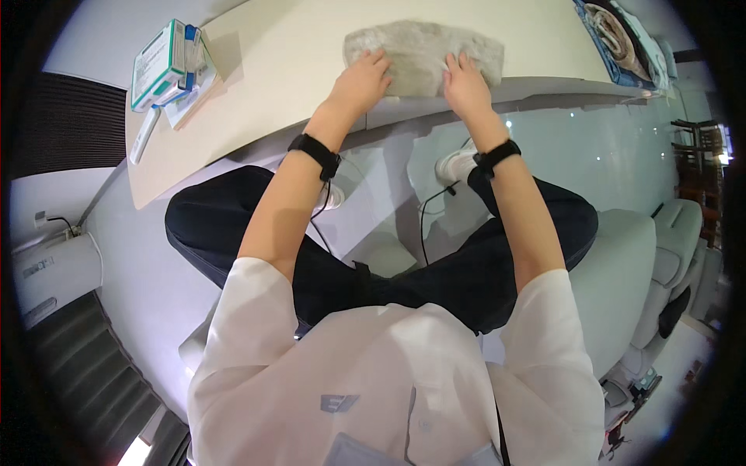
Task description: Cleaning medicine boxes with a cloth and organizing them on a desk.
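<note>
A folded piece of pale grey-beige cloth (417,61) lies along the near edge of a light wood-toned table (280,76). Its surface looks soft and slightly mottled. My left hand (362,80) rests on the left part of the cloth, its fingertips on the top surface. On the right part lies my right hand (468,87), fingers slightly spread and pointing away from me. Neither hand visibly pinches the fabric. Each wrist wears a black strap.
Boxes (157,67) and a white pen-like object (144,135) sit at the table's left end. Folded clothes (626,43) are stacked at the right end. Black cables (424,224) hang near my legs. A pale sofa (618,274) stands to the right.
</note>
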The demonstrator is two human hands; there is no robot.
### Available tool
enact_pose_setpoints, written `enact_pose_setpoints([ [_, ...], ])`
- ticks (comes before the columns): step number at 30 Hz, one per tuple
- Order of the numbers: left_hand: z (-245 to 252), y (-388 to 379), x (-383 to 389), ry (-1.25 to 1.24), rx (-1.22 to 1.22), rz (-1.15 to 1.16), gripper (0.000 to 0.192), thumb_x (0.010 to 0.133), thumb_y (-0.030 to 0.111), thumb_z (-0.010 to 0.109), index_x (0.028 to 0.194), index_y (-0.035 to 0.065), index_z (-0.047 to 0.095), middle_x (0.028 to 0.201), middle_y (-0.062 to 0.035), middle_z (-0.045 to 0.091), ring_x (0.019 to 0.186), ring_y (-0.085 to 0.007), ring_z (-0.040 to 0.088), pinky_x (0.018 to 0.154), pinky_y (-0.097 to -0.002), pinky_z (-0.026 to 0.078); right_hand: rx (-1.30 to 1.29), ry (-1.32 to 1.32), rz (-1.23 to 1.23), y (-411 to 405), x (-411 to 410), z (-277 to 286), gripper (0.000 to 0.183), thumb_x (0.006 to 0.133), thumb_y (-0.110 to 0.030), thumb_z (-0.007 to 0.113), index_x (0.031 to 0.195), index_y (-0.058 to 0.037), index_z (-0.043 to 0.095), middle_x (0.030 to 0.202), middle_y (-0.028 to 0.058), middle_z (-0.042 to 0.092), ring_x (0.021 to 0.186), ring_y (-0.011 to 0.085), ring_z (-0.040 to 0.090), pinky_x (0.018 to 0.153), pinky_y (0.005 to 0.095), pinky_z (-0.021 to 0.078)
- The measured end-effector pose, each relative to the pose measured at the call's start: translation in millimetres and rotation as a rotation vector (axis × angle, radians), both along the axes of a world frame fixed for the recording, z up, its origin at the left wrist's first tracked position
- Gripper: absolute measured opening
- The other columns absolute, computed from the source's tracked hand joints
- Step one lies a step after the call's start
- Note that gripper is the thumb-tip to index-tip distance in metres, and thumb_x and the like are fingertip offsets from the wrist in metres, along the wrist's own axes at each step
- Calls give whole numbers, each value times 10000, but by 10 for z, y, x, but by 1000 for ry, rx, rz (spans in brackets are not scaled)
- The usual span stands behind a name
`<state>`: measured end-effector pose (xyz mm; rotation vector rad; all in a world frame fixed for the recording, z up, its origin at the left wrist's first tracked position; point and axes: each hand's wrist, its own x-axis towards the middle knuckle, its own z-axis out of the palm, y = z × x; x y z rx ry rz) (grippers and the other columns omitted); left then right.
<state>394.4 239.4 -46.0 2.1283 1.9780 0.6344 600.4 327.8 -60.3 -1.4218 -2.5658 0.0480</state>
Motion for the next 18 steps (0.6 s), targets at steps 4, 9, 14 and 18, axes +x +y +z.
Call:
enact_pose_setpoints([
  [4,-102,68,13,67,-16,51,367,875,210,528,1223,96,510,1340,-116,449,1224,-345,426,944,-396,432,14,-79,-6,74,-145,8,453,892,-248,469,1310,-80,415,1308,212,440,1213,378,423,944,423,426],
  [9,29,19,-11,117,-43,-9,402,836,166,574,1224,91,501,1335,-96,455,1221,-332,436,948,-381,437,19,-101,30,87,-70,98,451,885,-290,499,1291,-101,450,1313,196,444,1196,353,453,885,405,474],
  [14,276,38,-28,120,-160,-20,451,795,110,604,1233,92,500,1332,-93,458,1211,-331,444,939,-376,439,-39,25,64,32,-106,253,456,840,-252,573,1264,-111,478,1278,153,494,1133,338,513,841,398,493],
  [18,464,169,87,84,-326,0,509,767,51,613,1260,94,493,1351,-100,439,1235,-346,415,959,-385,419,-153,149,44,139,19,384,399,798,-193,624,1180,-107,549,1232,118,538,1119,315,526,837,390,482],
])
